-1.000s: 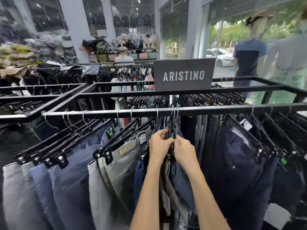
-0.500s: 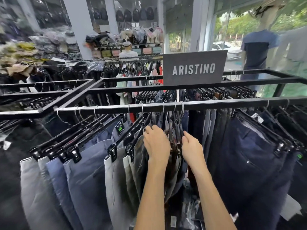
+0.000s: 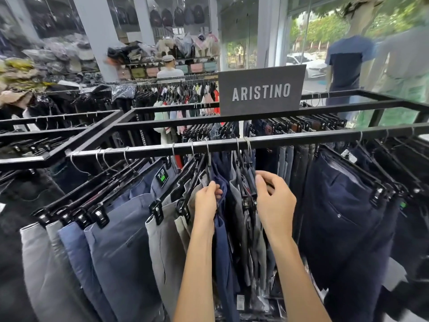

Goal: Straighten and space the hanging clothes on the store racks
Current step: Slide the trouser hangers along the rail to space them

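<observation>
Now, just below the ARISTINO sign (image 3: 261,89), your left hand (image 3: 205,202) pinches the navy trousers (image 3: 222,247) & your right hand (image 3: 275,203) curls round the bunched hangers (image 3: 246,184), further apart than 1 sec ago, so a gap opens on the rail (image 3: 151,149), i.e. spacing has begun.

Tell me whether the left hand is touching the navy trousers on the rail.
Touching. In the head view the left hand pinches the waistband of the navy trousers, fingertips pressed into the cloth.
</observation>
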